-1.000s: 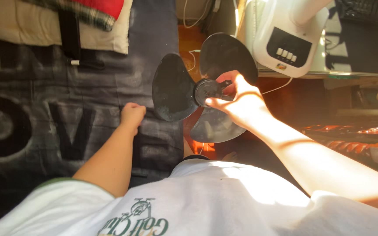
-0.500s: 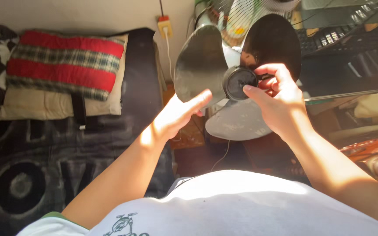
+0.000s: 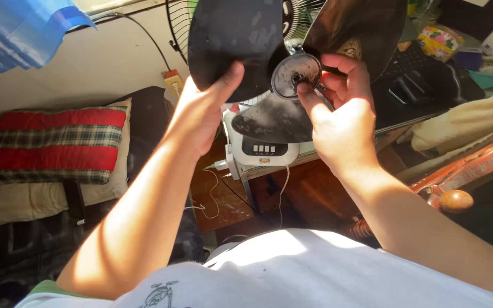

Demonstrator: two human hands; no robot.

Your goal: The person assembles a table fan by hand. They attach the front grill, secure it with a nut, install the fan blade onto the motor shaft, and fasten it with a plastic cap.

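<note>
Sunlight falls across a striped pillow (image 3: pixel 52 145) at far left. Steadying one dark blade keeps the fan blade assembly (image 3: pixel 292 63) square to the white fan body (image 3: pixel 261 149) behind; left hand (image 3: pixel 203 111) cups that blade, fingers curled. Right hand (image 3: pixel 340 117) pinches the round hub (image 3: pixel 296 75) between thumb and fingertips.
</note>
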